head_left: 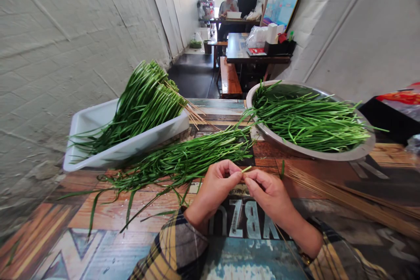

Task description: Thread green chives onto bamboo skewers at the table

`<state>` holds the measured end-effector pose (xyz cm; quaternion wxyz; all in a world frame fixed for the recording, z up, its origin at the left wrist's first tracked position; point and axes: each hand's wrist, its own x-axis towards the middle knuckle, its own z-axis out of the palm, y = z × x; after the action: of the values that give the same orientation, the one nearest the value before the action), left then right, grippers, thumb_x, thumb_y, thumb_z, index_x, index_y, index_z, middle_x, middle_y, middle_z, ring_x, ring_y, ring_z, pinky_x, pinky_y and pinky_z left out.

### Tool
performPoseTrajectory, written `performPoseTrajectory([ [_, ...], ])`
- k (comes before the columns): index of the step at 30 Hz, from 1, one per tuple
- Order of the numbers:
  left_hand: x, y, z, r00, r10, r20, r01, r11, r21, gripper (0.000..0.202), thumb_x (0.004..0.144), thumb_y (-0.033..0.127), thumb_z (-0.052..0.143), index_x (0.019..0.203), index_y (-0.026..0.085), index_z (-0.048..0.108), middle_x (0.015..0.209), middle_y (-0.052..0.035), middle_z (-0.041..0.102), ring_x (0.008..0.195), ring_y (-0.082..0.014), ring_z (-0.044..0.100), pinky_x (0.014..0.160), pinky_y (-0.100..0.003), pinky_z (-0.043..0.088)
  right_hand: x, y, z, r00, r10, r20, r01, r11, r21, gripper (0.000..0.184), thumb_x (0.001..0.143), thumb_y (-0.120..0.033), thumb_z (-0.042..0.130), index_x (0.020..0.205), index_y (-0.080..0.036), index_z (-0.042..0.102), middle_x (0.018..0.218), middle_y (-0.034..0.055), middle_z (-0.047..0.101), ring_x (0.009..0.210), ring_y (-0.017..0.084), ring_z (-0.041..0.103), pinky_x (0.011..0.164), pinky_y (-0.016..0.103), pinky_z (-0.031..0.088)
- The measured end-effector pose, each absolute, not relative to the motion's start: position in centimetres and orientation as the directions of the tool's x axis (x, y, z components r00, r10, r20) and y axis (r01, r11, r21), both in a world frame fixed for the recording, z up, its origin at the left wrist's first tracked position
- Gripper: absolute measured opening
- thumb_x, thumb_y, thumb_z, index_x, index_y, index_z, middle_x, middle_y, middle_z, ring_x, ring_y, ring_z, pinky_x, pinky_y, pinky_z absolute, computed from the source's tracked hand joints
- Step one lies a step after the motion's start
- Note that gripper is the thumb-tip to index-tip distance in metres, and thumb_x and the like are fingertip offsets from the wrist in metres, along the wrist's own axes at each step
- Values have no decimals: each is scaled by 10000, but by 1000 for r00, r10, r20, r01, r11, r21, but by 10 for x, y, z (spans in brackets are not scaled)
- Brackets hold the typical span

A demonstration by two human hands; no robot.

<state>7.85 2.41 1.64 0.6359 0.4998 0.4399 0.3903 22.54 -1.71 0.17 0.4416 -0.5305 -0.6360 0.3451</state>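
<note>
My left hand [215,190] and my right hand [269,194] meet fingertip to fingertip over the table, pinching a short green chive stalk [246,169] between them. A thin bamboo skewer seems to run from my right hand down toward me, hard to make out. Just beyond my hands a loose bunch of chives [183,159] lies across the wooden table [108,210]. A white plastic tray [98,122] at the left holds chives threaded on skewers [147,96]. A metal bowl [315,151] at the right is full of loose chives.
A pile of bare bamboo skewers [354,199] lies on the table at the right. A grey wall runs close along the left. Ahead stand a bench [229,79] and tables, with a seated person [229,4] far back. Dark bags sit at the far right.
</note>
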Motion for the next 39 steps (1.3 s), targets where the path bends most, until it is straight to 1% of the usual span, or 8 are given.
performPoseTrajectory([
  [3, 78, 24, 16, 321, 933, -162, -45, 186, 982, 189, 713, 259, 676, 639, 129, 562, 632, 20, 531, 595, -81, 440, 583, -200, 344, 227, -16, 1, -50, 983, 177, 356, 184, -916, 218, 884, -274, 511, 719, -176, 615, 610, -10, 578, 563, 120, 514, 550, 224, 393],
  [8, 78, 25, 19, 314, 936, -160, -51, 185, 981, 178, 739, 272, 661, 669, 124, 590, 644, 18, 539, 614, -86, 458, 594, -197, 352, 227, -16, -4, -97, 995, 19, 245, 42, -969, 219, 906, -332, 498, 791, -176, 600, 541, -46, 514, 479, 99, 439, 505, 218, 358],
  [10, 77, 25, 20, 313, 935, -165, -54, 191, 980, 187, 754, 284, 650, 677, 120, 603, 643, 13, 559, 616, -90, 471, 595, -198, 356, 226, -17, -6, -98, 995, -16, 229, 7, -973, 244, 913, -351, 492, 779, -175, 593, 528, -51, 504, 463, 94, 419, 503, 220, 353],
  [21, 78, 23, 16, 302, 937, -174, -41, 195, 980, 216, 762, 294, 653, 647, 116, 611, 640, -1, 590, 620, -97, 494, 612, -206, 380, 223, -22, -6, -39, 990, 136, 362, 141, -921, 310, 918, -329, 459, 643, -195, 507, 530, -44, 450, 513, 112, 432, 530, 232, 341],
  [27, 80, 20, 14, 340, 929, -148, -25, 167, 986, 258, 749, 320, 657, 610, 115, 583, 614, 4, 549, 602, -95, 455, 597, -214, 358, 224, -21, -7, -25, 980, 195, 395, 189, -899, 322, 911, -324, 466, 615, -200, 489, 531, -38, 463, 510, 114, 446, 531, 232, 346],
  [33, 83, 18, 13, 295, 953, -74, 73, 55, 996, 227, 766, 289, 617, 616, 121, 585, 641, -10, 562, 641, -114, 476, 622, -226, 376, 226, -17, -7, -41, 984, 175, 367, 178, -913, 342, 911, -339, 459, 600, -201, 497, 514, -35, 482, 502, 115, 460, 539, 232, 360],
  [37, 82, 19, 17, 273, 959, -80, 65, 65, 996, 193, 767, 261, 604, 632, 123, 596, 649, -15, 584, 644, -119, 506, 638, -229, 399, 225, -16, -7, -88, 990, 112, 318, 134, -939, 342, 930, -345, 427, 631, -199, 510, 501, -49, 472, 448, 103, 424, 513, 231, 352],
  [39, 81, 20, 18, 275, 957, -88, 56, 75, 996, 193, 769, 258, 600, 631, 124, 590, 641, -13, 583, 637, -118, 509, 634, -229, 399, 224, -18, -7, -90, 989, 118, 325, 141, -935, 359, 936, -343, 414, 613, -204, 485, 494, -49, 462, 458, 105, 427, 521, 231, 352],
])
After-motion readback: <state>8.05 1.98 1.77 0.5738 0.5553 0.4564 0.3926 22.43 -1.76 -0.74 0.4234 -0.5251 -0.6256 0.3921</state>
